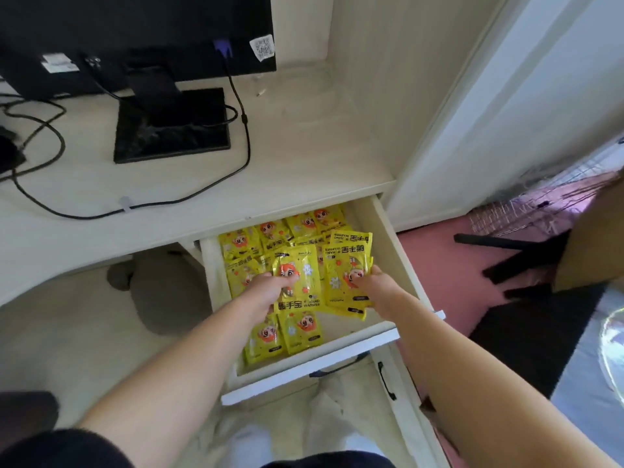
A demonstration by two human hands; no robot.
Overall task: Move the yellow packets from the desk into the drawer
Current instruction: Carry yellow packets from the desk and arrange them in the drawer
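Observation:
The drawer (pixel 388 231) under the desk's right end stands pulled out, and several yellow packets with a red cartoon face (pixel 304 332) lie in it. My left hand (pixel 266 288) grips one yellow packet (pixel 300 282) over the drawer's middle. My right hand (pixel 374 285) holds a small stack of yellow packets (pixel 347 265) just to the right, inside the drawer. No yellow packet shows on the desk top (pixel 304 146).
A black monitor on a square stand (pixel 172 126) sits at the back left of the desk, with black cables (pixel 233 170) looping across the top. A white door (pixel 506 113) is right of the desk. Dark chair legs (pixel 513 251) and a cardboard box (pixel 594 241) stand on the pink floor.

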